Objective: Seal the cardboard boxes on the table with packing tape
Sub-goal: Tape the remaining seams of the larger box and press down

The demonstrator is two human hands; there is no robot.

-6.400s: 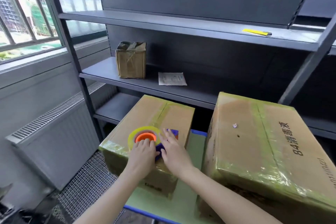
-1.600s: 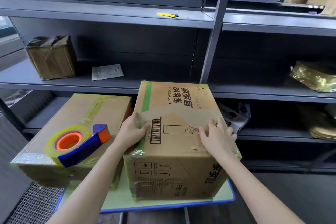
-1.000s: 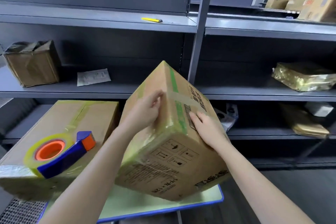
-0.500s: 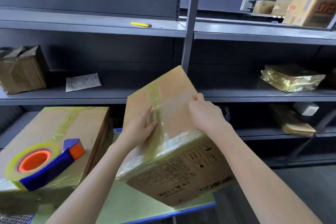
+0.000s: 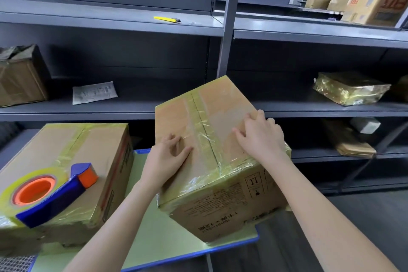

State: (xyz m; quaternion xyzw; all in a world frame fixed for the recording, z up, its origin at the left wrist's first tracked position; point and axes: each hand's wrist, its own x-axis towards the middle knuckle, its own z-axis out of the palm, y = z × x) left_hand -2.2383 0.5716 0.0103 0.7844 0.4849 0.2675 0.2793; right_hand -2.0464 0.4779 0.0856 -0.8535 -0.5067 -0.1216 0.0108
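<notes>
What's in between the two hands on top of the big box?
In the head view, the box has its middle seam, covered by yellowish tape, running between the left hand and the right hand.

Boxes on the desk (image 5: 159,227): two, the left box (image 5: 72,150) and the right box (image 5: 220,203).
Tape dispenser (image 5: 50,192): one, holding one roll.
Hands: two, the left hand (image 5: 167,159) and the right hand (image 5: 260,139).
Boxes on the shelves (image 5: 132,108): four, one shelf box (image 5: 19,77) at left, three far boxes (image 5: 375,0) at upper right.
Shiny wrapped parcel (image 5: 351,88): one in full view.
Flat brown parcel (image 5: 351,142): one.
Small white box (image 5: 365,125): one.
Sheet of paper (image 5: 95,93): one.
Yellow knife (image 5: 166,19): one.
</notes>
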